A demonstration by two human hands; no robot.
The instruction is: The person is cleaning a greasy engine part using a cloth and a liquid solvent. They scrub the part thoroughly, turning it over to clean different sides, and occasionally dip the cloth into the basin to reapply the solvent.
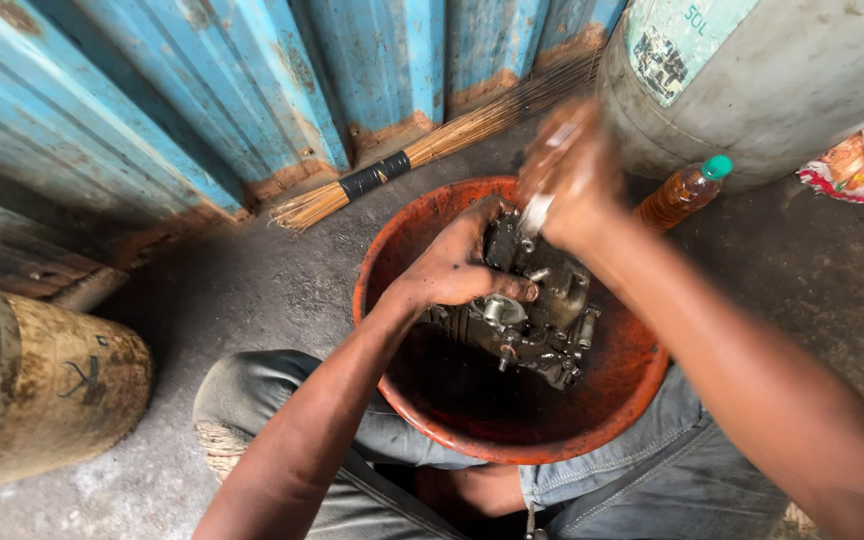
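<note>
Your left hand (457, 265) grips the greasy metal engine part (527, 325) inside the orange basin (407, 235); just above it, your blurred right hand (567, 175) pinches a small brush (535, 212).

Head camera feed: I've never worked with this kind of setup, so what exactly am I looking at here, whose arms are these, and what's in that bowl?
There is no machine here. The single picture comes from a camera worn on a person's head, looking down, so the two bare arms reaching in from the bottom are that person's own. They sit or crouch on a concrete floor with a round orange basin between their knees. In the basin lies a greasy metal engine part over dark liquid. The left hand rests on the part and steadies it. The right hand is raised above it and blurred with motion; it seems to hold a small pale tool, but I cannot tell what kind. Around the basin: a straw broom against a blue corrugated wall, a large grey drum, and a small bottle of amber liquid with a green cap.
</note>
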